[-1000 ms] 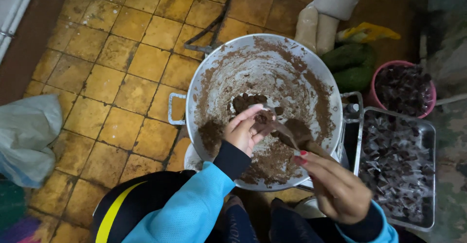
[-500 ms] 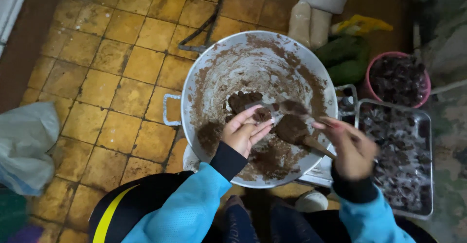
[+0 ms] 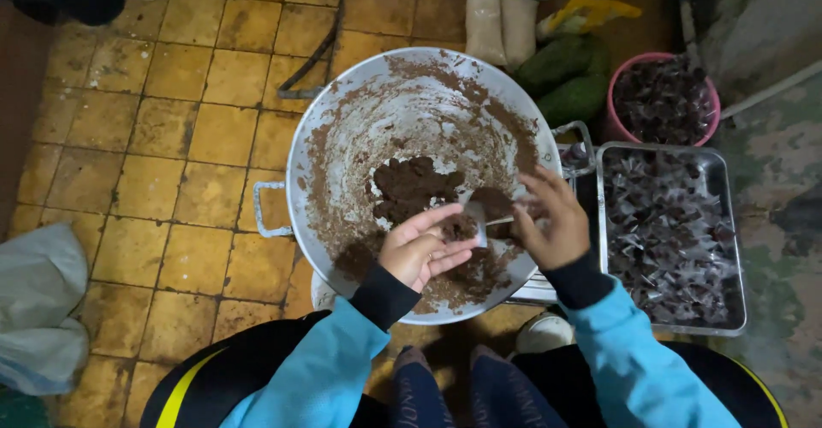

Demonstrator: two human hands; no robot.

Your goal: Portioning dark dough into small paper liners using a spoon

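Overhead view of a large round metal basin (image 3: pixel 342 137), smeared with brown paste and set on a yellow-tiled floor (image 3: pixel 154 137). A dark brown lump of paste (image 3: pixel 411 184) is seen near the basin's centre, on the far side of both hands. The left hand (image 3: pixel 419 252) is held palm up over the near part of the basin, fingers half curled and cupped, with a small portion of paste (image 3: pixel 458 227) resting at its fingertips; it is not clenched. The right hand (image 3: pixel 552 222) is closed around the handle of a small pale scoop (image 3: pixel 478 218), whose long axis runs roughly crosswise to the basin, blade end pointing towards the left hand and touching or just beside the portion there. The central lump lies about equally near to both hands, slightly nearer the left.

To the right of the basin a rectangular metal tray (image 3: pixel 736 248) filled with dark folded wrappers is seen, and beyond it a pink round tub (image 3: pixel 615 103) of similar dark pieces.

Compared with the frame half a second earlier, the right hand has been drawn in from the tray side towards the basin's centre, and the scoop has been brought against the left hand's fingertips; the left hand has remained in nearly the same place.
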